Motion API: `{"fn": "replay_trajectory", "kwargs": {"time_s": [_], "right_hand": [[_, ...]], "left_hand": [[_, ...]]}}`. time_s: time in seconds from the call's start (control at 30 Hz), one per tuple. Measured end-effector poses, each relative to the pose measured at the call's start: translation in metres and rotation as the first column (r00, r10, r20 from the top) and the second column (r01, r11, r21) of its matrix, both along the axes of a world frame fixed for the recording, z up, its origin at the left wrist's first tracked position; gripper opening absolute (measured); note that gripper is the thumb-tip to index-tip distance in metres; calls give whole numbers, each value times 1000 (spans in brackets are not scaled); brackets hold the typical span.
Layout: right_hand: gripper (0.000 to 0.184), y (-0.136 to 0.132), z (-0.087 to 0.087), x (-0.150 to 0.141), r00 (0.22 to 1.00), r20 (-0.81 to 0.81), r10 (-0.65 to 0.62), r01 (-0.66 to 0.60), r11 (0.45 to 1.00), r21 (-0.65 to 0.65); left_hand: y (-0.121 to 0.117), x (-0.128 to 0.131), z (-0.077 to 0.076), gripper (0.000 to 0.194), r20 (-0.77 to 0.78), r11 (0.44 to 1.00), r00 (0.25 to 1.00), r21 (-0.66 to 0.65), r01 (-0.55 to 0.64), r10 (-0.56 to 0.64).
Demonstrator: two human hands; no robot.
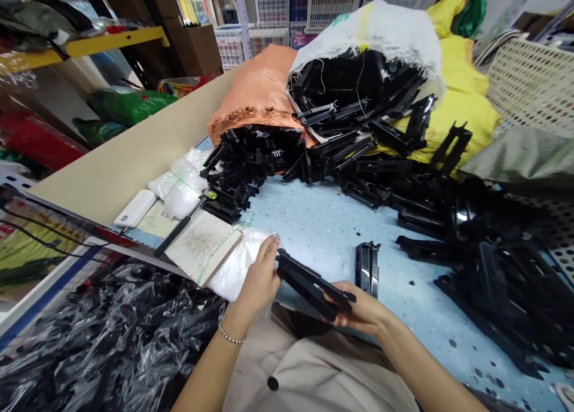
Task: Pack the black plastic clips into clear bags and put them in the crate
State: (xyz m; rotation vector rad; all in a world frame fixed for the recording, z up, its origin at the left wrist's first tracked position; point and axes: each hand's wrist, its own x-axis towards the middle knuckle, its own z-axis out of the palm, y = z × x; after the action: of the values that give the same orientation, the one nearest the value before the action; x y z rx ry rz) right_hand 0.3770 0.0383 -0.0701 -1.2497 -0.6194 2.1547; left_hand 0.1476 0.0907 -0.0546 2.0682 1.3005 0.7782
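My right hand (pixel 359 309) is wrapped round one end of a long black plastic part (pixel 309 283), which has two parallel rails. The part lies slantwise just above the table's front edge. Its far end reaches up beside my left hand (pixel 262 274), whose fingers are closed at the edge of a clear plastic bag (pixel 242 256); the fingertips are partly hidden. Beyond my right hand, a single shorter black plastic piece (pixel 368 267) lies on the blue speckled table (pixel 309 211).
Black parts spill from an orange sack (pixel 260 83) and a white sack (pixel 390 29) at the back, with more heaped along the right (pixel 497 280). At left are a dusty pad (pixel 197 241), a black-handled tool (pixel 179 228) and a white device (pixel 135 208). Black plastic bags (pixel 116 340) fill the lower left.
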Motion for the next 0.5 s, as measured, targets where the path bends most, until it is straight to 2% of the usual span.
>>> {"fn": "replay_trajectory", "kwargs": {"time_s": [0.13, 0.2, 0.27, 0.33, 0.5], "right_hand": [[25, 4, 0, -6, 997, -4, -71, 71, 997, 2], [25, 2, 2, -4, 989, -49, -142, 143, 990, 5], [26, -4, 5, 0, 972, -118, -205, 204, 979, -22], [28, -11, 7, 3, 957, -177, -230, 225, 973, -47], [26, -21, 7, 3, 950, -252, -183, 158, 981, -116]], "left_hand": [[-10, 7, 2, 79, -39, 992, 993, 52, 115, -113], [-8, 3, 1, 78, -2, 999, 999, 22, 49, -49], [-2, -5, 0, 75, 41, 997, 996, -39, -72, 74], [4, -12, -1, 72, 64, 985, 986, -81, -151, 156], [7, -9, 1, 72, 83, 993, 990, -53, -109, 113]]}}
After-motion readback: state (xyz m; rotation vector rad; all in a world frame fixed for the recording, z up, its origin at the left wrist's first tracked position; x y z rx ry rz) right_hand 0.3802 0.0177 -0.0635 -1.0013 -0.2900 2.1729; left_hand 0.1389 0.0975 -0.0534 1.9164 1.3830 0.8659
